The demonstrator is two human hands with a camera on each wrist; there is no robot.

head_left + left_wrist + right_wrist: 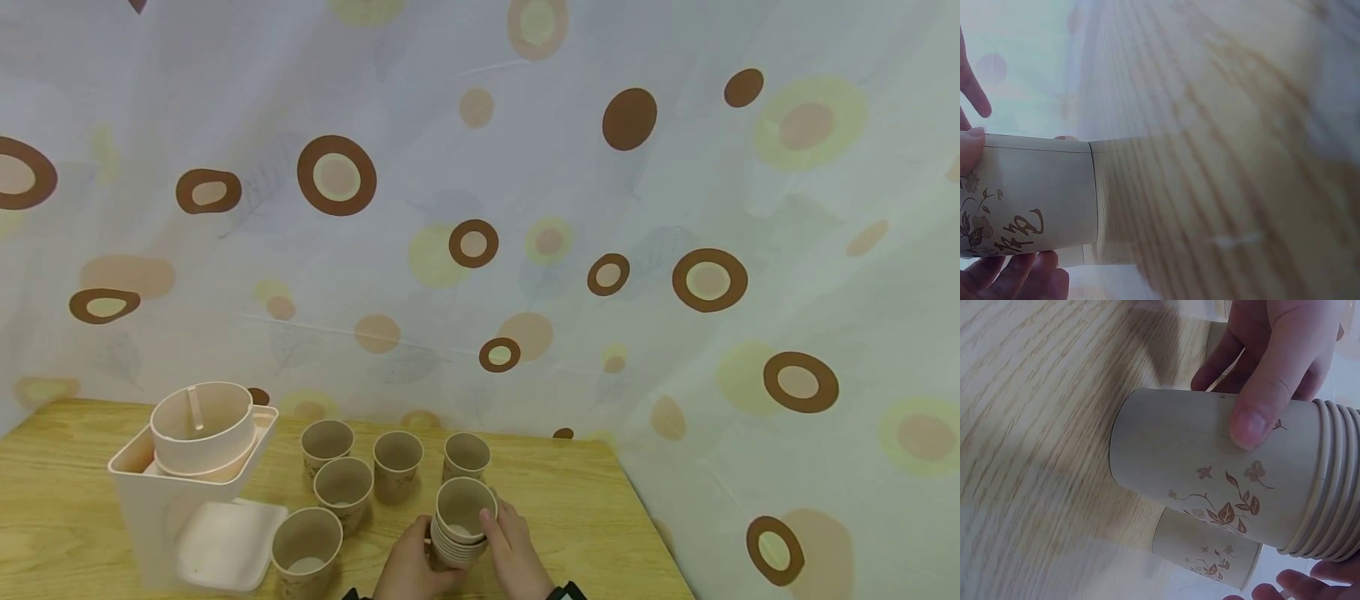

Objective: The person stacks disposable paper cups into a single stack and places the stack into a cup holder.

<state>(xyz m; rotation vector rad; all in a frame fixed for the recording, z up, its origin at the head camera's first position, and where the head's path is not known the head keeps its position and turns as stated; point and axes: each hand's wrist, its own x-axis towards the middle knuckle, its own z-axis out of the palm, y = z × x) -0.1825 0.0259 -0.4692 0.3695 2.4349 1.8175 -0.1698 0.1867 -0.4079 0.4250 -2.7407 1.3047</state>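
A stack of beige paper cups [459, 550] stands between my hands at the front of the table. My left hand [412, 562] grips its lower part; in the right wrist view the thumb [1250, 428] lies across the floral-printed wall. My right hand [513, 550] pinches the upper cup [467, 504] at its rim, thumb in front. That cup sits a little above the closely nested rims [1335, 481]. In the left wrist view, fingertips [1016, 275] curl round the cup wall [1041, 194], which carries brown lettering and flowers.
Several single paper cups [306, 546] stand upright left of and behind the stack, one cup [467, 450] directly behind it. At left is a white plastic bin [142, 517] with a round cylinder [202, 442] in its top. A white tray-like piece [225, 546] is beside it. Patterned cloth [420, 333] hangs behind.
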